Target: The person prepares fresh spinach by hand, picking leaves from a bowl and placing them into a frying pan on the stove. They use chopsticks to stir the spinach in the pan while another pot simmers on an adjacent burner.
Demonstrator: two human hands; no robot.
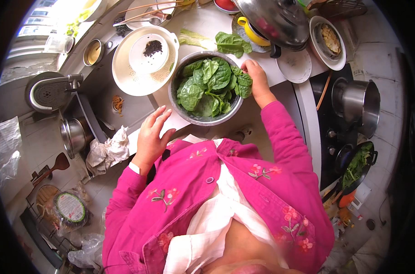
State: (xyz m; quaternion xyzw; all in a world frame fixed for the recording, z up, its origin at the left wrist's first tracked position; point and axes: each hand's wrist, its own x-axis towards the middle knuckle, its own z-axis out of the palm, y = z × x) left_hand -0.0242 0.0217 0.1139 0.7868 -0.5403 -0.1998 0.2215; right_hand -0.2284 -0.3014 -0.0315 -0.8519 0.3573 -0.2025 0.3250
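A grey metal bowl [199, 120] full of dark green leafy vegetables [221, 73] stands at the counter's edge, right before me. My right hand [258, 78] is at the bowl's right rim, its fingers curled around a bunch of leaves [244, 85] that hangs over the rim. The palm side of that hand is hidden. My left hand [154, 135] holds nothing; its fingers are spread near the bowl's lower left, apart from it. A single large leaf [233, 44] lies on the counter behind the bowl.
Left of the bowl, a cream colander [120, 73] holds a white plate [139, 56] with small dark bits. It overhangs the sink [125, 118]. A large domed lid [276, 20] covers a yellow pot [257, 34]. A steel pot [359, 106] and a wok of greens [358, 164] stand right.
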